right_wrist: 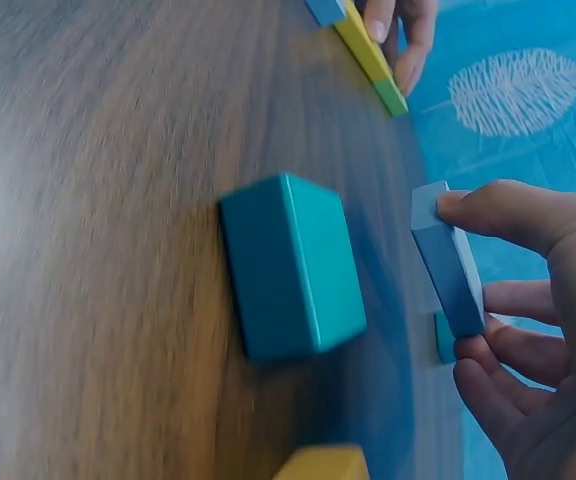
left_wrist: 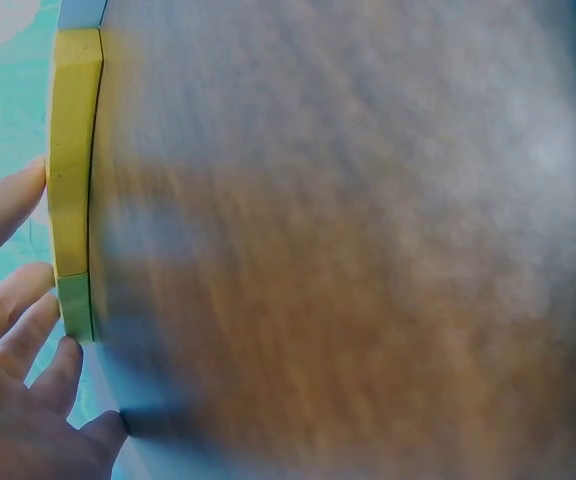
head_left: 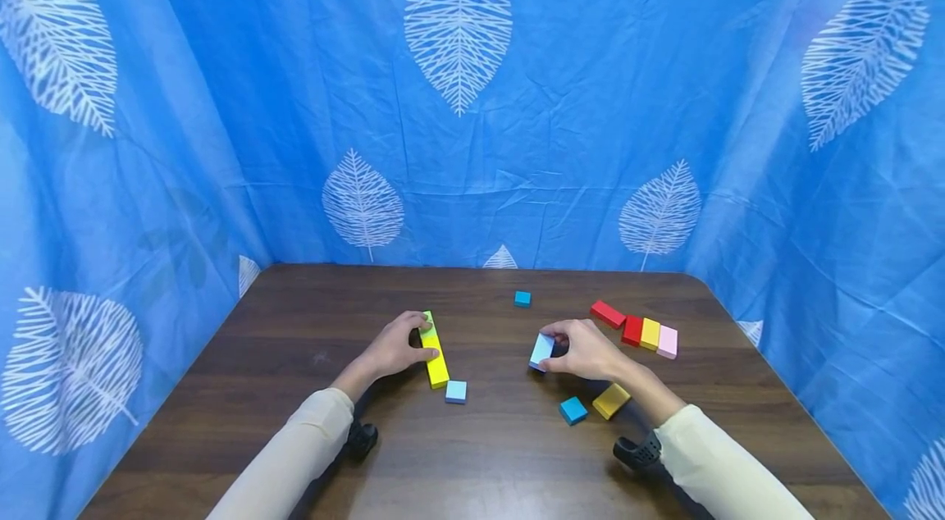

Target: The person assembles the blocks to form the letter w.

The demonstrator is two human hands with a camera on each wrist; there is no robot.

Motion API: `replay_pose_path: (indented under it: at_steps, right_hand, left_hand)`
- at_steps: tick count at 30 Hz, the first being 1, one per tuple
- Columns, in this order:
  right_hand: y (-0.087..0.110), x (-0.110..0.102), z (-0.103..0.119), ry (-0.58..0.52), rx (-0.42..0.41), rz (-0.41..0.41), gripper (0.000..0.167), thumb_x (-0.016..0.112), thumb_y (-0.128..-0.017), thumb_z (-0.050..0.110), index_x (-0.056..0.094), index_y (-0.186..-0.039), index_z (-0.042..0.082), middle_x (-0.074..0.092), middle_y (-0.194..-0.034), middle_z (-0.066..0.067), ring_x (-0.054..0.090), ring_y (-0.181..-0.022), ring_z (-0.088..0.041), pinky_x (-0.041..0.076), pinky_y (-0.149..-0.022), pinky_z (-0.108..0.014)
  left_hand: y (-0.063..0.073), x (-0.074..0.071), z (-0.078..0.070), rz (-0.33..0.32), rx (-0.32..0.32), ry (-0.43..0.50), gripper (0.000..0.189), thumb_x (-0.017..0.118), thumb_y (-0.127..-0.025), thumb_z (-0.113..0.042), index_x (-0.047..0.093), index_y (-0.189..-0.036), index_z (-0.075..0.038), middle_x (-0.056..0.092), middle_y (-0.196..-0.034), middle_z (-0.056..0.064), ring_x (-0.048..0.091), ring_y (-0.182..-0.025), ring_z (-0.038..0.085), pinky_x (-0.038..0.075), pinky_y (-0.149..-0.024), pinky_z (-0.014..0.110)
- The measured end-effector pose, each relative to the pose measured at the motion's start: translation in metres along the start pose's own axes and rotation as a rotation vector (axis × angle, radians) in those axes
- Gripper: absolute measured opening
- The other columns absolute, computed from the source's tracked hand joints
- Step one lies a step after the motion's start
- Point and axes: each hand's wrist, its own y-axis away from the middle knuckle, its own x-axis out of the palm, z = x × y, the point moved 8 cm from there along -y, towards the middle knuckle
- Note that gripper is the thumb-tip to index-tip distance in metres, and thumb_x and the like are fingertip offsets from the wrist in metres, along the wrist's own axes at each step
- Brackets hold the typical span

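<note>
My left hand (head_left: 399, 346) rests at a row of a yellow block (head_left: 437, 368) and a light green block (head_left: 429, 332), its thumb on the yellow one and its other fingers round the green end. In the left wrist view, those fingertips touch the side of the green block (left_wrist: 75, 307). A small light blue block (head_left: 456, 392) lies by the near end of the yellow one. To the right, my right hand (head_left: 586, 349) pinches a longer light blue block (head_left: 542, 348) lengthwise. Its thumb sits at one end and fingertips at the other, plain in the right wrist view.
A teal block (head_left: 572, 410) and a gold-yellow block (head_left: 611, 401) lie nearer than my right hand. Beyond it are red (head_left: 608, 314), another red (head_left: 632, 330), yellow (head_left: 650, 334) and pink (head_left: 668, 342) blocks. A small teal block (head_left: 522, 299) lies farther back, before a blue curtain (head_left: 472, 175).
</note>
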Motion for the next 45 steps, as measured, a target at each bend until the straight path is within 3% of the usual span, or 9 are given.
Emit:
replay_pose_path:
  at_steps: [9,29,45]
  right_hand:
    - [-0.011,0.017,0.021,-0.027,-0.014,0.024,0.056,0.089,-0.082,0.029,0.071,-0.127,0.001,0.07,-0.12,-0.009,0.063,-0.1,-0.021,0.057,-0.09,-0.042]
    - [-0.037,0.055,0.063,-0.059,-0.163,0.04,0.057,0.087,-0.084,0.035,0.071,-0.125,0.0,0.071,-0.117,-0.007,0.063,-0.098,-0.017,0.056,-0.088,-0.037]
    - [-0.042,0.071,0.068,-0.095,-0.155,0.095,0.058,0.086,-0.084,0.038,0.071,-0.126,0.001,0.07,-0.117,-0.005,0.061,-0.096,-0.015,0.054,-0.086,-0.034]
  left_hand:
    - [0.001,0.0,0.001,-0.008,0.003,0.005,0.056,0.085,-0.089,-0.02,0.064,-0.136,-0.001,0.05,-0.15,0.017,0.049,-0.134,0.038,0.045,-0.108,0.05]
    - [-0.002,0.001,0.001,-0.006,0.02,-0.006,0.055,0.085,-0.089,-0.021,0.064,-0.136,0.0,0.05,-0.15,0.018,0.048,-0.136,0.038,0.043,-0.11,0.051]
    - [-0.002,0.0,0.001,-0.01,0.003,0.001,0.053,0.084,-0.089,-0.021,0.065,-0.135,-0.002,0.049,-0.15,0.017,0.049,-0.135,0.037,0.043,-0.11,0.05]
